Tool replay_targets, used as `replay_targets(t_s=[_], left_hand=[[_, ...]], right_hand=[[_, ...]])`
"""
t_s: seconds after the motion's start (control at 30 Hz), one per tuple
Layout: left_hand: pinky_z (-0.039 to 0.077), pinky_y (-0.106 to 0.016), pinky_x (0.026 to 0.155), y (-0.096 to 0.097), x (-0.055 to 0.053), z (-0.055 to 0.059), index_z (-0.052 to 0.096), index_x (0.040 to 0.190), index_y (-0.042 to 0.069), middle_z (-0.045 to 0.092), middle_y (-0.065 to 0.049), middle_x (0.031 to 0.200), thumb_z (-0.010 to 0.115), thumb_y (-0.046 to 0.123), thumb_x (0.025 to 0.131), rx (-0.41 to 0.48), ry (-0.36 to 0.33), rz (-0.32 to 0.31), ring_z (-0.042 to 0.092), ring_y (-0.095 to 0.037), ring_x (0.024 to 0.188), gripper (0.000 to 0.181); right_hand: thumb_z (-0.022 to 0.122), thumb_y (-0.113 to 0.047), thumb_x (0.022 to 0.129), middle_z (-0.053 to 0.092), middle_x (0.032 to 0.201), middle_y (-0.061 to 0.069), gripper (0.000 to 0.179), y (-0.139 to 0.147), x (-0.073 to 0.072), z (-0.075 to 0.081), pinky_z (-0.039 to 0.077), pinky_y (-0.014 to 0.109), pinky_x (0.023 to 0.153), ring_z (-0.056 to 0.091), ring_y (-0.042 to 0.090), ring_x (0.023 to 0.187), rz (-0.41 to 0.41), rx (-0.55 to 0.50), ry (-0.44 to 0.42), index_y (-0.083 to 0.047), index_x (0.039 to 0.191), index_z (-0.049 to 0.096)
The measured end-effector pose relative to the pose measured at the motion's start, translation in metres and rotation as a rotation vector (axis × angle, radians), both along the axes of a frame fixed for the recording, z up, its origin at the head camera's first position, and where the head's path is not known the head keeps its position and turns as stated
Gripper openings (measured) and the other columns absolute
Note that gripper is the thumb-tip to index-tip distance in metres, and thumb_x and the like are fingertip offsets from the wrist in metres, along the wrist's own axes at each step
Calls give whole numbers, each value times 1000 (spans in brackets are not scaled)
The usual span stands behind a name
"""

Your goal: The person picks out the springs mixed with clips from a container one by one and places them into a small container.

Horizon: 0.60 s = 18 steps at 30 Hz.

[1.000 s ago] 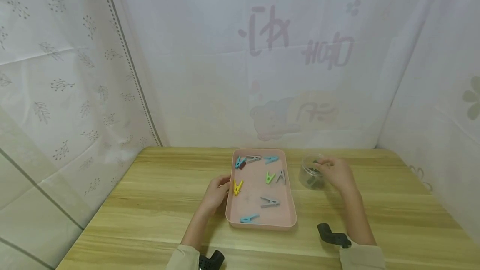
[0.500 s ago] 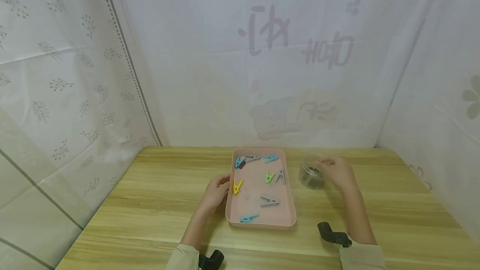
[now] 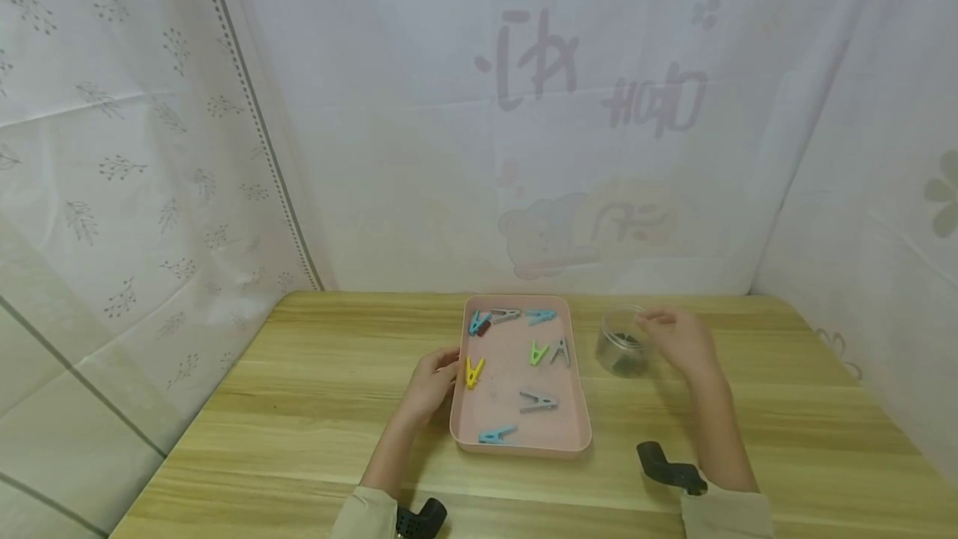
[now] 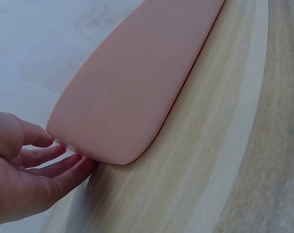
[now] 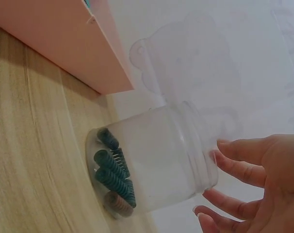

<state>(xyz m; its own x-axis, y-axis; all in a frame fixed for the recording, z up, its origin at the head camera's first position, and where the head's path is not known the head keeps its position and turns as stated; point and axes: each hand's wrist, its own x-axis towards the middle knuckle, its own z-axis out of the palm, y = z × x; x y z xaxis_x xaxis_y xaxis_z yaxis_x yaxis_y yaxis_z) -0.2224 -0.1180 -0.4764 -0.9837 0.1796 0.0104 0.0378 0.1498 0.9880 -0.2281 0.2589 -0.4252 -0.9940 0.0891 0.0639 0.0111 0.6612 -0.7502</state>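
Observation:
A pink tray (image 3: pixel 497 406) lies on the table with several clothespins in it, among them a yellow clothespin (image 3: pixel 474 373) and a green clothespin (image 3: pixel 538 353). My left hand (image 3: pixel 432 385) touches the tray's left side with its fingertips; in the left wrist view the fingers reach the wall near a corner. Right of the tray stands a clear jar (image 3: pixel 621 348). Several dark green coil springs (image 5: pixel 110 179) and a brownish spring (image 5: pixel 119 204) lie at its bottom. My right hand (image 3: pixel 681 343) is at the jar's rim, fingers loosely bent and holding nothing.
A small dark red piece (image 3: pixel 484 328) lies by a blue clothespin (image 3: pixel 477 322) in the tray's far left corner. The wooden table (image 3: pixel 337 373) meets a pale printed curtain (image 3: pixel 419 148) at the back, and more curtain hangs at both sides.
My right hand has drawn back from the jar's mouth to its right rim. A dark piece seen near its fingertips has gone down into the jar. The left hand and tray stay put.

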Motion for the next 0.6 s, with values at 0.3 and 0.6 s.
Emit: replay_targets(t_s=[0.3, 0.6], left_hand=[[54, -46, 97, 0, -2, -2, 47, 139, -16, 51, -34, 138, 47, 8, 105, -3, -11, 5, 57, -43, 123, 42], [54, -45, 99, 0, -3, -3, 47, 138, -17, 52, -33, 136, 47, 7, 104, 6, -14, 7, 58, -42, 122, 41]], right_hand=[[49, -40, 105, 51, 136, 37, 52, -7, 5, 12, 48, 65, 90, 53, 53, 118, -11, 29, 81, 5, 129, 60], [53, -34, 104, 52, 137, 35, 44, -16, 10, 23, 52, 63, 87, 56, 53, 117, -25, 3, 165, 3, 127, 63]])
